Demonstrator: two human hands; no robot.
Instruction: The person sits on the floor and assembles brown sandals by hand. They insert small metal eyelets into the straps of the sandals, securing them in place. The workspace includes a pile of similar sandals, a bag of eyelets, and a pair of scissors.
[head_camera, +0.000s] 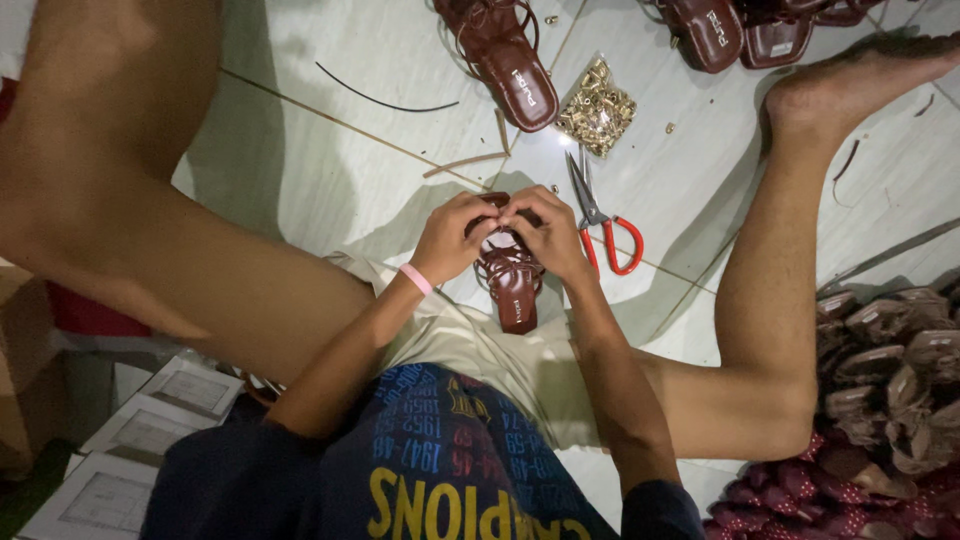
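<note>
Head view looks straight down onto my lap and the pale tiled floor (330, 150), where I sit with legs spread. Both my hands meet over a dark reddish-brown strappy sandal with a glossy leather-like insole (512, 285), which lies on the floor just in front of my cream shorts, between my thighs, heel end toward me. Its narrow straps cross in loops over the front part, and the smooth insole shows below them. My left hand (455, 238), with a pink band at the wrist, has its fingers curled and pinching at the top of the straps; my right hand (548, 232) is closed the same way, fingertips pressed against the left ones on the same strap. Just to the right of my right hand lie red-handled metal scissors (603, 222), blades pointing away from me. Beyond them sits a small clear bag of brass-coloured metal fittings (597, 107), and beside it another matching brown sandal (505, 62). A heap of brown sandal parts (885, 385) lies by my right knee.
</note>
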